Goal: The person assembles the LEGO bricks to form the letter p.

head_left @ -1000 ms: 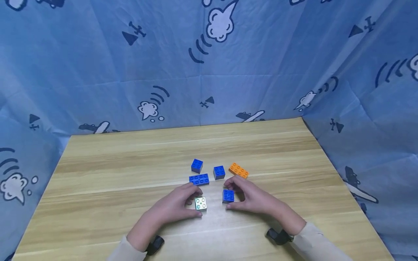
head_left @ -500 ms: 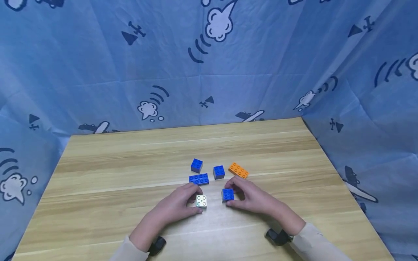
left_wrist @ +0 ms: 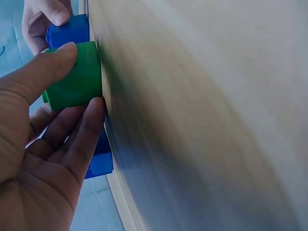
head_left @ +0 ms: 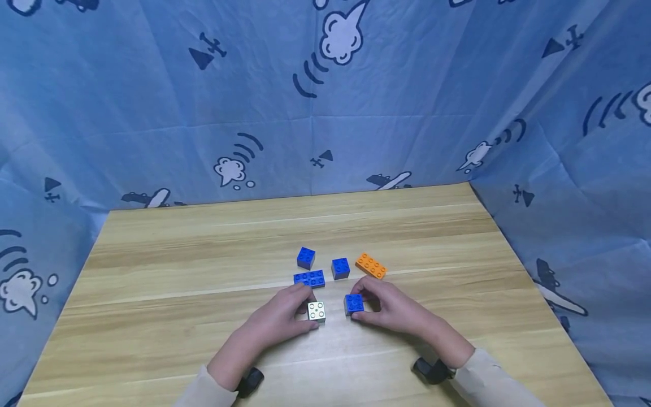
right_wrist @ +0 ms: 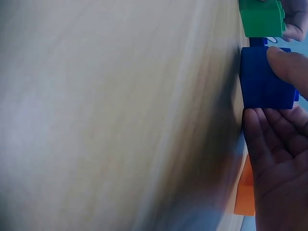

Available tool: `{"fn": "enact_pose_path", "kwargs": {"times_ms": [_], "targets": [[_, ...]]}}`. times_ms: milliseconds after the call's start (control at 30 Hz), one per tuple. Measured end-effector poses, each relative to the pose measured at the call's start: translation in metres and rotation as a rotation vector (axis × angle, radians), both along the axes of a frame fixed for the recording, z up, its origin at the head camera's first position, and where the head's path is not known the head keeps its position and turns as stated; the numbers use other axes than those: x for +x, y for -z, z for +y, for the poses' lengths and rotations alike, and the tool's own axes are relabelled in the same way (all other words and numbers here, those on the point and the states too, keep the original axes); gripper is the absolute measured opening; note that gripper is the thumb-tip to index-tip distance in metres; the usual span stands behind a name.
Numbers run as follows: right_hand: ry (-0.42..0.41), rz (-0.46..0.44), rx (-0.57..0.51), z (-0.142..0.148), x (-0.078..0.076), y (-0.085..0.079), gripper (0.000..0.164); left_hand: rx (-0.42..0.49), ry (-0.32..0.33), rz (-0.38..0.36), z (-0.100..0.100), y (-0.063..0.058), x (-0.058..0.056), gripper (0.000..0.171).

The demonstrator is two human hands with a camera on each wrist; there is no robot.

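Observation:
My left hand (head_left: 277, 319) pinches a square green toy building brick (left_wrist: 77, 79) between thumb and fingertips. Its studded top looks pale under glare in the head view. To the right, the thumb and fingers of my right hand (head_left: 391, 305) grip a square blue building brick (right_wrist: 267, 79) by its sides. Both bricks are right at the tabletop, studs up, with a small gap between them in the head view. Just beyond the left fingertips lies a long blue brick (head_left: 309, 278), partly overlapped by that hand.
Two more square blue bricks, a left one (head_left: 306, 258) and a right one (head_left: 341, 268), sit farther back on the wooden table (head_left: 203, 249). A long orange brick (head_left: 371, 265) lies beyond the right hand. Blue patterned cloth (head_left: 274, 102) hangs behind the table.
My left hand has moved the green brick slightly right and away from me, turning it a little straighter. The right hand has barely shifted, its blue brick edging slightly left.

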State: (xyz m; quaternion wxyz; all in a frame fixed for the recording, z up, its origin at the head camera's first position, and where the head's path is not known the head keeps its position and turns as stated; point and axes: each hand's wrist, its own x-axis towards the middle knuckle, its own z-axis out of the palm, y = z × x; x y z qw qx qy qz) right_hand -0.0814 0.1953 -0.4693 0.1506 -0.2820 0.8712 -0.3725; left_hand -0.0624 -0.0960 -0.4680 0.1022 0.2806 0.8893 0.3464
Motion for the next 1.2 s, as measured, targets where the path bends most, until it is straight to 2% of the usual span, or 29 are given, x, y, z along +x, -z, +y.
{"fn": "enact_pose_path", "kwargs": {"times_ms": [333,533,800,1200], "targets": [[0.01,0.009,0.008,-0.001,0.0,-0.004,0.031,0.012,-0.011,-0.009,0.003,-0.001,0.0,0.031],[0.045,-0.005,0.022,-0.002,0.0,-0.008,0.033,0.026,-0.015,-0.023,0.005,-0.001,0.0,0.031],[0.079,0.041,-0.01,-0.007,-0.001,-0.018,0.036,0.024,-0.017,-0.024,0.005,-0.002,0.0,0.03],[0.056,0.117,-0.09,-0.02,0.002,-0.027,0.037,0.03,-0.018,-0.023,0.003,-0.004,0.001,0.03]]}}
